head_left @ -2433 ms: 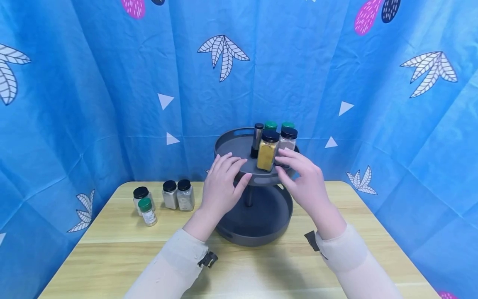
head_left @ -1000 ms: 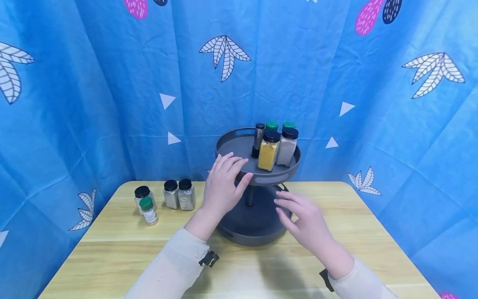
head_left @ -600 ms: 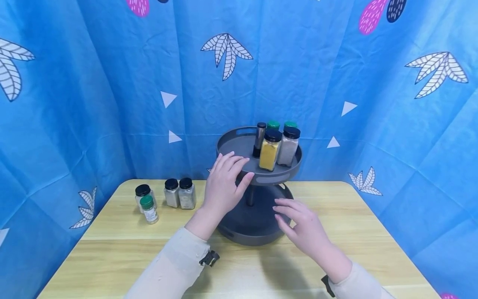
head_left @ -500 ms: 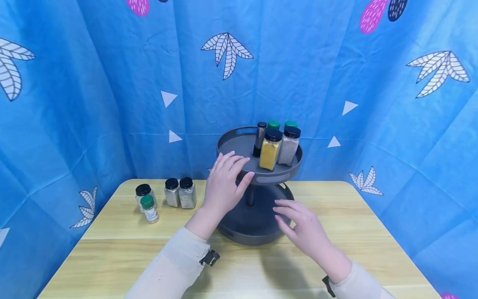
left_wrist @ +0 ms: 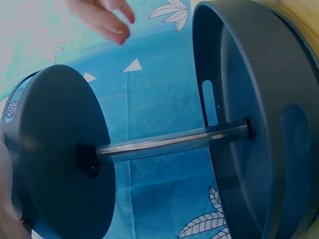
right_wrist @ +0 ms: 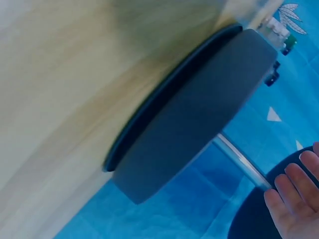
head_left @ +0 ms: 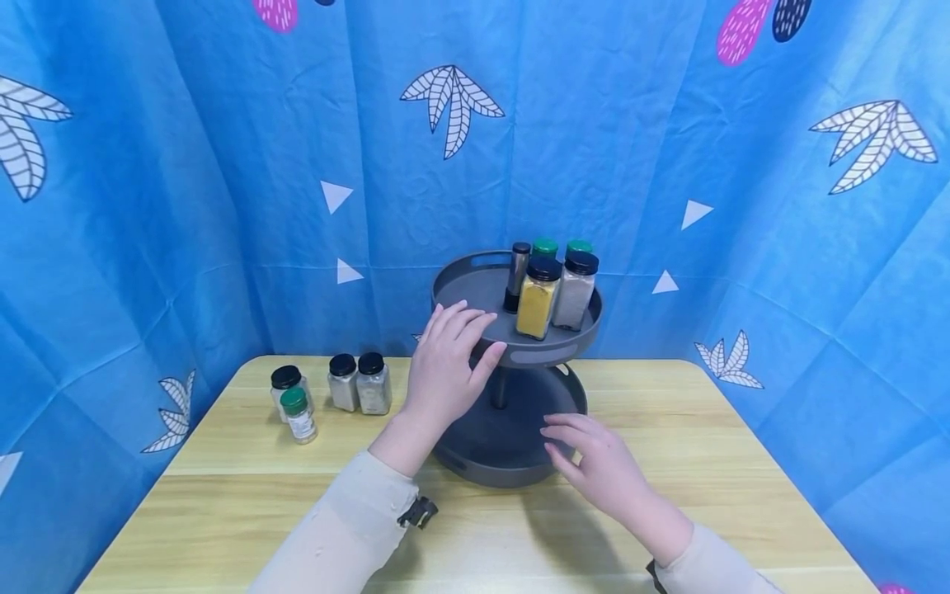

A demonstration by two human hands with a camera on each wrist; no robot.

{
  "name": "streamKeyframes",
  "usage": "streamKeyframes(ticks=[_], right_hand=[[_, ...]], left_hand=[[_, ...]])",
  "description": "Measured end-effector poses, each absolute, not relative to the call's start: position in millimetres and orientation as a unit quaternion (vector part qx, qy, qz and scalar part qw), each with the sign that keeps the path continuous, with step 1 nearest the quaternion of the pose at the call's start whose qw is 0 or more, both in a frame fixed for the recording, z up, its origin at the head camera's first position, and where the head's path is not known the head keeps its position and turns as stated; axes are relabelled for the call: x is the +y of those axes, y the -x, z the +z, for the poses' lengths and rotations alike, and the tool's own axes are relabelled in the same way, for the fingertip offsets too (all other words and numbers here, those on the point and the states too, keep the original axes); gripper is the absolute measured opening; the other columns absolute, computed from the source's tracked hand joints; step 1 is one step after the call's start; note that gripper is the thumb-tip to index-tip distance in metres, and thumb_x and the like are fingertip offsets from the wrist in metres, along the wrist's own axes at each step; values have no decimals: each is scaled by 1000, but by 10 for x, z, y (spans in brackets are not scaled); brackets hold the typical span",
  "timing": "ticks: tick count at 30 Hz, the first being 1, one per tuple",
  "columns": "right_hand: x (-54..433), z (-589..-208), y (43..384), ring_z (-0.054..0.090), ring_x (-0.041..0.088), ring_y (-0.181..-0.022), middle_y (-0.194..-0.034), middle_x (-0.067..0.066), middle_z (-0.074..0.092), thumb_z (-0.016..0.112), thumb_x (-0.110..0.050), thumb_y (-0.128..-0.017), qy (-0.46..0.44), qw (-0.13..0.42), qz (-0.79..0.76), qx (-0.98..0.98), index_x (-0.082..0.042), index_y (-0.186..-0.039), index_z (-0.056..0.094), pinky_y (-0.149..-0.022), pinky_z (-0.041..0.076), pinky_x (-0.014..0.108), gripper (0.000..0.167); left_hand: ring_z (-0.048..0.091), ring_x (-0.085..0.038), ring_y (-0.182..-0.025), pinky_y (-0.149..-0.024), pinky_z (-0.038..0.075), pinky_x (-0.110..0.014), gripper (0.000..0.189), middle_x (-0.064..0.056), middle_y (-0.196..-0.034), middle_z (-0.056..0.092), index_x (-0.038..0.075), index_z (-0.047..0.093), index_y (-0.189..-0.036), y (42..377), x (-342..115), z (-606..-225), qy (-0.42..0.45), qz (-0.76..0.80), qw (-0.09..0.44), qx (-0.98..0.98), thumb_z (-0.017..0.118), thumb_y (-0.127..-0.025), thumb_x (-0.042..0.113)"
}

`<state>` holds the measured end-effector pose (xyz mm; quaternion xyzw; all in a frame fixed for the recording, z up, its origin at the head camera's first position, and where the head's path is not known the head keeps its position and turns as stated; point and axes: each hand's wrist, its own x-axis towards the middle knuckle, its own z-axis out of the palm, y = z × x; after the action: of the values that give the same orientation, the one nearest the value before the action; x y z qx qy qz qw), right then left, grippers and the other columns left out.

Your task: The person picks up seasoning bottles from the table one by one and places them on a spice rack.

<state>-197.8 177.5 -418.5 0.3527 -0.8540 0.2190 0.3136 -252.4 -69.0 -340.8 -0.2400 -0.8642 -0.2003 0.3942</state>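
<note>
A dark grey two-tier round tray stand fills the middle. My left hand (head_left: pixel 448 363) rests at the front-left rim of its upper tray (head_left: pixel 475 289), fingers over the edge and thumb apart. My right hand (head_left: pixel 594 462) hovers by the right front of the lower tray (head_left: pixel 500 474), fingers loosely bent and holding nothing. On the upper tray's right side stand a yellow spice jar (head_left: pixel 536 307) and a greyish spice jar (head_left: pixel 574 297), both black-capped. Behind them are a slim dark bottle (head_left: pixel 517 276) and two green caps, their containers mostly hidden. A pole (left_wrist: pixel 169 144) joins the tiers.
At the table's left stand a black-capped jar (head_left: pixel 288 384), a green-capped small bottle (head_left: pixel 300 419), and two black-capped square jars, one being the right-hand jar (head_left: pixel 374 388). A blue patterned curtain (head_left: pixel 297 124) surrounds the wooden table (head_left: pixel 297 511).
My right hand has left the greyish jar on the upper tray and come down toward me, beside the lower tray. The jar stands where it was. My left hand has stayed at the rim.
</note>
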Motion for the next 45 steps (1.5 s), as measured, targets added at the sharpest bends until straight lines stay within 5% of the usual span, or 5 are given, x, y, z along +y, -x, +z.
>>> streamKeyframes(ticks=[25,45], right_hand=[[1809,-4511,2081,70,21,-97,-104,5,74,82,-9,-81,-351,200,157,-901,-11,-97,77,-86,59,39,17],[1825,-4551,2080,69,13,-83,-90,-6,74,83,-7,-79,-353,201,130,-905,-17,-91,77,-74,60,32,17]], left_hand=[[45,-25,-138,-124,19,-45,56,-5,-133,64,17,65,-132,2508,-692,-3409,240,-209,390,-864,38,-104,57],[44,-25,-139,-123,19,-47,57,-5,-133,63,16,65,-133,2522,-687,-3425,245,-218,394,-859,38,-104,58]])
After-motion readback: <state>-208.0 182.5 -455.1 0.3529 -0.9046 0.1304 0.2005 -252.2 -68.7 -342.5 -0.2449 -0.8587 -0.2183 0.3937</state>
